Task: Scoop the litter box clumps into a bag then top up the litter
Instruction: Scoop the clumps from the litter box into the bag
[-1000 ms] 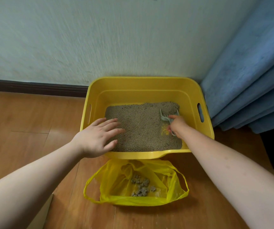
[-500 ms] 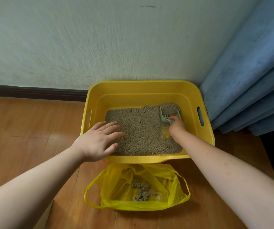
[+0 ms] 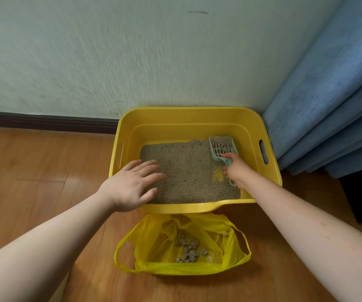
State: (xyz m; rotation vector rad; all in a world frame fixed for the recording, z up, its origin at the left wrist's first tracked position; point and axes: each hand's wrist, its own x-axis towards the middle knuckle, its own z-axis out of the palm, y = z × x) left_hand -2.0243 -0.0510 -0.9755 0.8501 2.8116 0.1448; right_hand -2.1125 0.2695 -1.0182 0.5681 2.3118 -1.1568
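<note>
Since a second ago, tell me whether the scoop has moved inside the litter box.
Yes. The scoop, gripped by the right hand, has slid toward the far right corner of the litter box, away from the bare yellow patch in the litter.

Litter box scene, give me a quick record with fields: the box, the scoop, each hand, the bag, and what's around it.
box: yellow litter box on the wooden floor against the wall, part filled with grey litter
scoop: pale slotted scoop at the far right of the litter, looks empty
right hand: right hand grips the scoop handle
left hand: left hand open, fingers spread over the near left corner
bag: yellow plastic bag lies open before the box, grey clumps inside
beside: blue curtain on the right
</note>
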